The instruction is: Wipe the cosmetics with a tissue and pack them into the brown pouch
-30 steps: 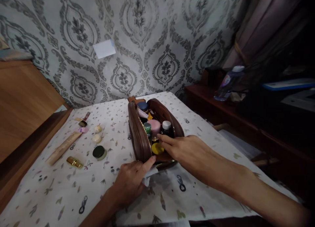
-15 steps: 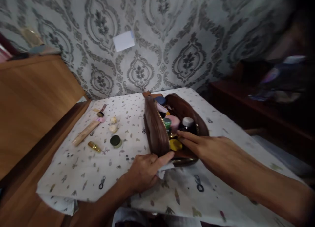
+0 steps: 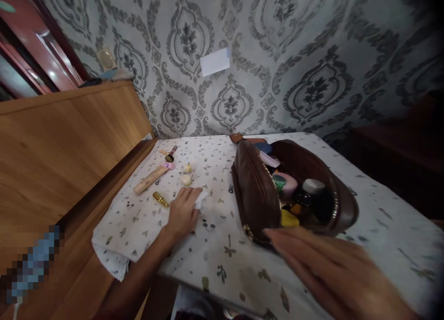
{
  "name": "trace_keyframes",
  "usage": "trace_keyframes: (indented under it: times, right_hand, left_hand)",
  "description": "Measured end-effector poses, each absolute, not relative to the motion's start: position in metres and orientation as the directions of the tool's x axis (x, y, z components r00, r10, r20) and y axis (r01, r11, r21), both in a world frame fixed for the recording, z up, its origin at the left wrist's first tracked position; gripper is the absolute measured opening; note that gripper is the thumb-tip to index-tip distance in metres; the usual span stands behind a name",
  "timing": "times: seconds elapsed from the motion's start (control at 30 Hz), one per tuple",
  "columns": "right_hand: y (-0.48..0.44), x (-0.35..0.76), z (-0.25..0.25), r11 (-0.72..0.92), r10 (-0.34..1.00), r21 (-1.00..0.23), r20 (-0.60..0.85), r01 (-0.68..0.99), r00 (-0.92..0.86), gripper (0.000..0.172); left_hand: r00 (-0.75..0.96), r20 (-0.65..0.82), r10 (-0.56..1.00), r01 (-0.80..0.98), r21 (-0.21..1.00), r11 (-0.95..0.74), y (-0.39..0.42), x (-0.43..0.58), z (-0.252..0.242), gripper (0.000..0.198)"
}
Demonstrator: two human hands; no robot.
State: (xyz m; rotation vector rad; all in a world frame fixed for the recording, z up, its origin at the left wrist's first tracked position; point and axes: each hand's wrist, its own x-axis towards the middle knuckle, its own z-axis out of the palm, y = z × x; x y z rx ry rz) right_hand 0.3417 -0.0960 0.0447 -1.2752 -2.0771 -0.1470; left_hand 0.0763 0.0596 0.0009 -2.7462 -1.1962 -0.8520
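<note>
A brown leather pouch (image 3: 256,195) stands unzipped on the printed tablecloth (image 3: 222,246). Inside it are a white-capped dark bottle (image 3: 312,190), a pink jar (image 3: 288,181), a yellow lid (image 3: 289,217) and a blue lid (image 3: 264,148). My left hand (image 3: 183,211) rests on the cloth left of the pouch, fingers closed on a white tissue (image 3: 201,200), beside a gold lipstick (image 3: 160,199). My right hand (image 3: 312,264) hovers blurred at the pouch's near end, fingers stretched out, holding nothing.
A beige tube (image 3: 151,180), a small brush (image 3: 171,152) and two pale round items (image 3: 186,174) lie at the table's left. A wooden panel (image 3: 69,139) borders the table's left side. Dark furniture (image 3: 398,163) stands to the right. A white note (image 3: 215,61) sticks to the wallpaper.
My left hand left the pouch's near corner and moved left with the tissue, over where the dark round jar lay. My right hand drew back out of the pouch. The view swung left.
</note>
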Motion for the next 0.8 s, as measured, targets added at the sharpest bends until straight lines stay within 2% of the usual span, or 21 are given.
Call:
trace_keyframes:
  times: [0.07, 0.13, 0.23, 0.33, 0.5, 0.57, 0.67, 0.8]
  right_hand:
    - [-0.088, 0.320, 0.040, 0.601, 0.725, -0.238, 0.564, 0.763, -0.395, 0.035]
    - [-0.075, 0.302, 0.034, 0.601, 0.764, -0.262, 0.466, 0.755, -0.447, 0.031]
    - [-0.053, 0.280, 0.026, 0.483, 0.870, -0.339, 0.288, 0.807, -0.400, 0.024]
    - [-0.033, 0.258, 0.016, 0.373, 0.928, -0.440, 0.199, 0.817, -0.316, 0.023]
    - [0.004, 0.222, -0.012, 0.290, 0.957, -0.628, 0.198, 0.723, -0.212, 0.045]
    - [0.017, 0.212, -0.023, 0.236, 0.971, -0.668, 0.140, 0.705, -0.193, 0.042]
    - [0.026, 0.205, -0.034, 0.178, 0.984, -0.707, 0.106, 0.685, -0.146, 0.032]
    - [0.021, 0.204, -0.039, 0.239, 0.971, -0.738, 0.202, 0.631, -0.131, 0.032]
  left_hand:
    - [0.493, 0.468, 0.734, 0.735, 0.227, -0.639, 0.069, 0.071, -0.001, 0.042]
    - [0.487, 0.403, 0.775, 0.758, 0.245, -0.604, 0.075, 0.069, -0.005, 0.041]
    - [0.509, 0.293, 0.810, 0.793, 0.206, -0.573, 0.078, 0.069, -0.012, 0.047]
    - [0.506, 0.273, 0.819, 0.814, 0.164, -0.557, 0.079, 0.070, -0.015, 0.050]
    - [0.490, 0.320, 0.811, 0.813, 0.168, -0.557, 0.079, 0.070, -0.018, 0.025]
    - [0.465, 0.346, 0.815, 0.823, 0.170, -0.542, 0.080, 0.071, -0.021, 0.014]
    - [0.437, 0.387, 0.812, 0.831, 0.170, -0.529, 0.081, 0.071, -0.025, 0.025]
    - [0.456, 0.408, 0.791, 0.801, 0.199, -0.565, 0.085, 0.071, -0.029, 0.032]
